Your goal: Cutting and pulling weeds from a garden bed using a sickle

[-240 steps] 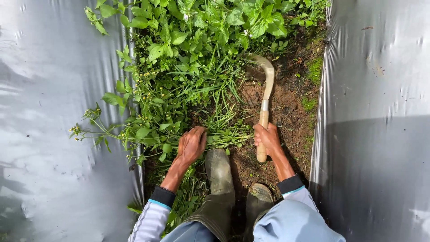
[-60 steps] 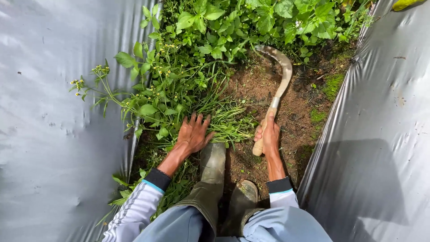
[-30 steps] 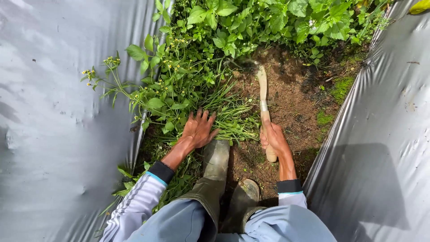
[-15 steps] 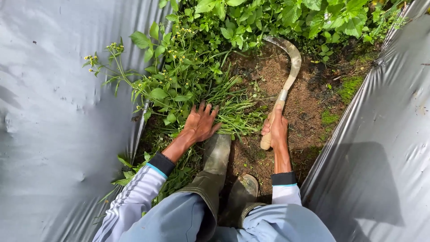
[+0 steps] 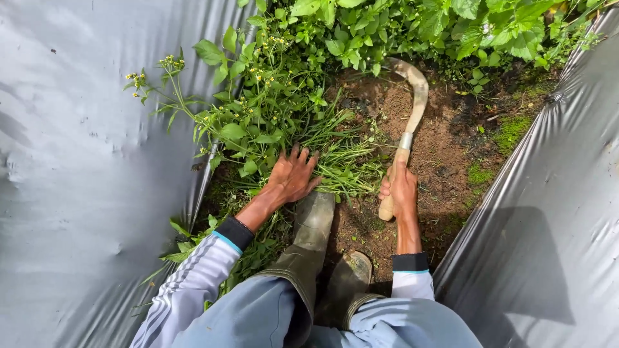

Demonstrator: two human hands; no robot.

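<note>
Knees in grey-blue trousers fill the bottom edge, with two muddy rubber boots (image 5: 316, 238) planted on the soil just ahead of them, the left boot reaching further forward than the right. Striped white sleeves with dark cuffs lead out to both hands. On the left side, the left hand (image 5: 293, 177) lies palm down with its fingers spread wide, pressing on a flattened bunch of cut grass (image 5: 342, 164) and touching the low green stems just beside the left boot's toe. On the other side, the right hand (image 5: 401, 190) is wrapped tight around the pale wooden handle of a sickle (image 5: 407, 129), the butt of the handle sticking out below the fist. A metal collar joins handle to blade, and the curved blade arcs up and to the left over bare brown soil (image 5: 445, 148), its tip at the foot of the standing weeds. Leafy weeds with small yellow flowers (image 5: 258, 96) rise beyond the left hand, and a denser bank of broad green leaves (image 5: 451, 26) crosses the top. Silver plastic sheeting (image 5: 77, 161) slopes up on both sides of this narrow strip, the right sheet carrying a shadow.
</note>
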